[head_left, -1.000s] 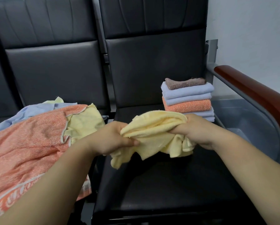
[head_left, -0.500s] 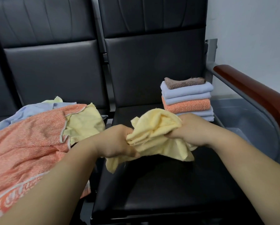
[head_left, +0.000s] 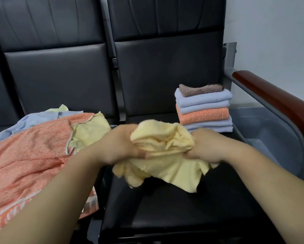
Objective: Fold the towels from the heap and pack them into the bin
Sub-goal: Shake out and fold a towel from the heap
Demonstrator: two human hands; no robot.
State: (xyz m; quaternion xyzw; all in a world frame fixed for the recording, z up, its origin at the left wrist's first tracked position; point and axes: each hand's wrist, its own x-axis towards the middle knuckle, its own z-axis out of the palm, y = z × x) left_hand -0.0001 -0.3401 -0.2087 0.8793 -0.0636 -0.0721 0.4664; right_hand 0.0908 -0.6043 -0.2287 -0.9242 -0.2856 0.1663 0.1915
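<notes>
A crumpled yellow towel (head_left: 163,155) hangs bunched above the black seat (head_left: 183,213) in front of me. My left hand (head_left: 119,147) grips its left side and my right hand (head_left: 207,147) grips its right side, with loose corners drooping below. On the seat to the left lies the heap (head_left: 33,152) of unfolded orange, blue and yellow towels. A neat stack of folded towels (head_left: 204,110), blue, orange and a brown one on top, stands at the back right of my seat. The grey bin (head_left: 271,134) sits to the right, beyond the seat.
Black padded backrests (head_left: 165,67) rise behind both seats. A red-brown wooden armrest (head_left: 278,104) on a grey metal frame runs along the right, over the bin. A pale wall (head_left: 274,32) is at the far right.
Both hands have worked along the yellow towel and bunched it up higher between them. More cloth now droops below my hands.
</notes>
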